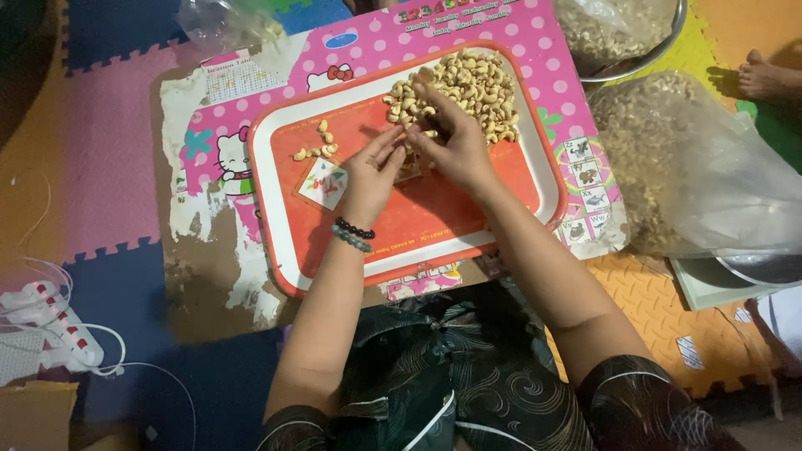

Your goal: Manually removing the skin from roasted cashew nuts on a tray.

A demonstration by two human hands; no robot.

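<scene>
A red tray with a white rim (284, 242) lies on a pink dotted board (535, 42). A heap of pale cashew nuts (472, 79) fills its far right corner, and a few loose nuts (316, 149) lie at its far left. My left hand (372, 171), with beaded bracelets at the wrist, rests on the middle of the tray, fingers pointing at the heap. My right hand (447, 134) is beside it at the edge of the heap, fingers curled over some nuts. The two hands touch at the fingertips, which hide what they pinch.
A large clear plastic bag of nuts (668, 167) lies right of the tray. A metal bowl (635, 50) with more nuts stands at the far right. Another person's foot (764, 75) is at the right edge. A white power strip (50, 334) lies on the foam floor mats at left.
</scene>
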